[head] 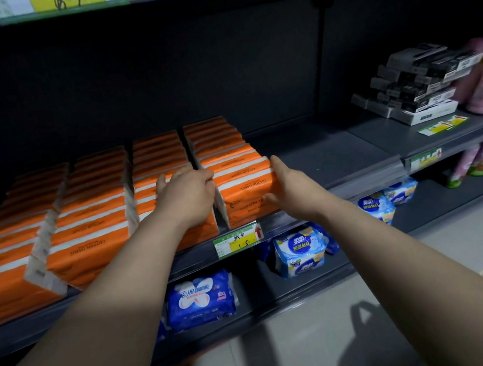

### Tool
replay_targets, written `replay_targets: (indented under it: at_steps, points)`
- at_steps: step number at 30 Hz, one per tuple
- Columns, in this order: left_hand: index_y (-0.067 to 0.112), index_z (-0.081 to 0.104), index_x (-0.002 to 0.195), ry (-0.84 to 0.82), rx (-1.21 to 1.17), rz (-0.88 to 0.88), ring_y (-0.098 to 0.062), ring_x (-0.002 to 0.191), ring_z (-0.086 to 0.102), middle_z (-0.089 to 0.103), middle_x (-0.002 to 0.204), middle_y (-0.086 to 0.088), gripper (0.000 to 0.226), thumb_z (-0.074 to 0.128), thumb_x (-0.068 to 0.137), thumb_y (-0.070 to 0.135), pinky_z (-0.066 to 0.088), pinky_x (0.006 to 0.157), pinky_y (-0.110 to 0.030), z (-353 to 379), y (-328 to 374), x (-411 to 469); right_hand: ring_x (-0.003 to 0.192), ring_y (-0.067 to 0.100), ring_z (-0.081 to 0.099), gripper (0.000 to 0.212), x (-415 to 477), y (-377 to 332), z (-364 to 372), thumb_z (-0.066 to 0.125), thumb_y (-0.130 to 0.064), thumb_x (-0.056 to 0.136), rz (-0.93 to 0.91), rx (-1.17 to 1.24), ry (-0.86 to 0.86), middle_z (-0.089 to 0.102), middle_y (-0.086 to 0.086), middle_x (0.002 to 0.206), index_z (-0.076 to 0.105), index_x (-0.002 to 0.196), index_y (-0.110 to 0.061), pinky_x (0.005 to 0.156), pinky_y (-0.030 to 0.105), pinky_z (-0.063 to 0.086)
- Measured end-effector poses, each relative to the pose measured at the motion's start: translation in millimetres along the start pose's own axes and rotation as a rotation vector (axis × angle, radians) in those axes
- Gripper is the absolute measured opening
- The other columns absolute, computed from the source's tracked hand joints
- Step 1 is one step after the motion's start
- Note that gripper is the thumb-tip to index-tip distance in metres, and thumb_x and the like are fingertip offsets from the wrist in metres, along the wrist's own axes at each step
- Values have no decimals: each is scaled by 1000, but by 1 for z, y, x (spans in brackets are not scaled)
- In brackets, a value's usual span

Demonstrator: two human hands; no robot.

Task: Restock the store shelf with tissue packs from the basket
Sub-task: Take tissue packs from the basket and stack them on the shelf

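— Where's the tissue pack?
— Front of the rightmost row on the shelf; my left hand curls fingers over its left end; my right hand presses straight fingers on its right end.

The tissue packs wear smooth orange plastic film with a soft sheen. The shelf is dark, matt painted metal, its price label paper behind a glossy clear strip. The floor tiles look smooth and slightly shiny.
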State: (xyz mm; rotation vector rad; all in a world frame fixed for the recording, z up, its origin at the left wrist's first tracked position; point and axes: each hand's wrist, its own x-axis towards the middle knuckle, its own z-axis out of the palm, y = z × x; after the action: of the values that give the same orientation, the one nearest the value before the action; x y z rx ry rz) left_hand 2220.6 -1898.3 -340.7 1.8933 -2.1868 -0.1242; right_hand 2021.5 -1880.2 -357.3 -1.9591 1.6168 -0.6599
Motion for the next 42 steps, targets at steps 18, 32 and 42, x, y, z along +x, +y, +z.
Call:
replay_targets:
  at_steps: [18, 32, 42]
  points:
    - [18, 68, 111, 234, -34, 490, -32, 106, 59, 68, 110, -8, 35, 48, 87, 32, 45, 92, -39, 16, 131, -58, 133, 30, 41, 66, -133, 82, -86, 58, -33, 89, -51, -620, 163, 40, 10, 148, 33, 146, -12, 110, 36, 31]
    - [18, 63, 109, -374, -127, 677, -27, 106, 59, 63, 111, -6, 30, 52, 85, 32, 49, 87, -37, 186, 308, -143, 121, 22, 51, 58, -346, 258, -116, 53, -37, 93, 657, -577, -164, 50, 5, 138, 32, 145, -22, 94, 32, 46]
    - [8, 62, 106, -848, -55, 420, -29, 103, 61, 64, 111, -12, 29, 62, 84, 28, 48, 83, -31, 353, 360, -154, 114, 25, 57, 58, -365, 360, -89, 58, -41, 89, 787, -417, -221, 60, 4, 128, 40, 141, -24, 91, 36, 50]
